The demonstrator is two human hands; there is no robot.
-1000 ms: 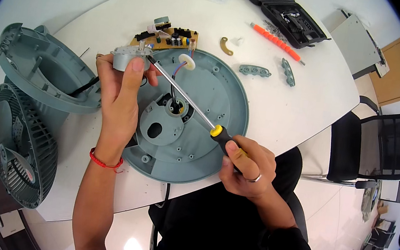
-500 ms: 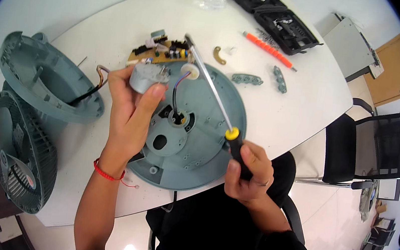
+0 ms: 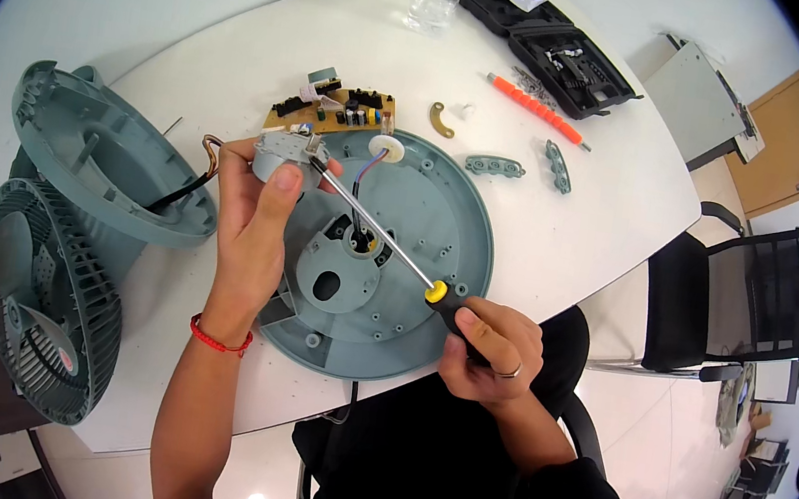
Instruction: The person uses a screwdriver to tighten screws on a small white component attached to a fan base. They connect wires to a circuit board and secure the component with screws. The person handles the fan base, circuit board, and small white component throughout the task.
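screwdriver (image 3: 390,245) tip has swung back onto the motor (image 3: 280,157).

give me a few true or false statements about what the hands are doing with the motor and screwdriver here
1. The left hand holds a small silver motor. True.
2. The right hand holds an orange-handled screwdriver. False: it holds the screwdriver with a black and yellow handle; the orange one lies on the white table.
3. The screwdriver tip points at the motor. True.
4. The circuit board sits inside the tool case. False: it lies on the table beside the round grey-green base; the black tool case is farther away.
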